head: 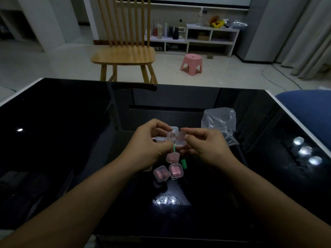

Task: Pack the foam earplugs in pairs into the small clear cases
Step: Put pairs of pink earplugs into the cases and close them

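Below both hands (152,145) (206,145) pinching an open case (176,139), three filled cases (172,157); bag (219,120) rightward, table (71,131) bare leftward.

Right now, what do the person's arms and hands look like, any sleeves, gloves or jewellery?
Both forearms are bare right up to the bottom edge of the picture, with no sleeves in view. The left hand and the right hand wear no gloves, and no watch, bracelet or ring shows. The light is dim, so fine marks cannot be told.

Left hand (150,145): raised above the table, fingers curled, thumb and forefinger pinched. Right hand (206,145): held level opposite, fingers curled inward likewise. Both forearms are extended forward, converging.
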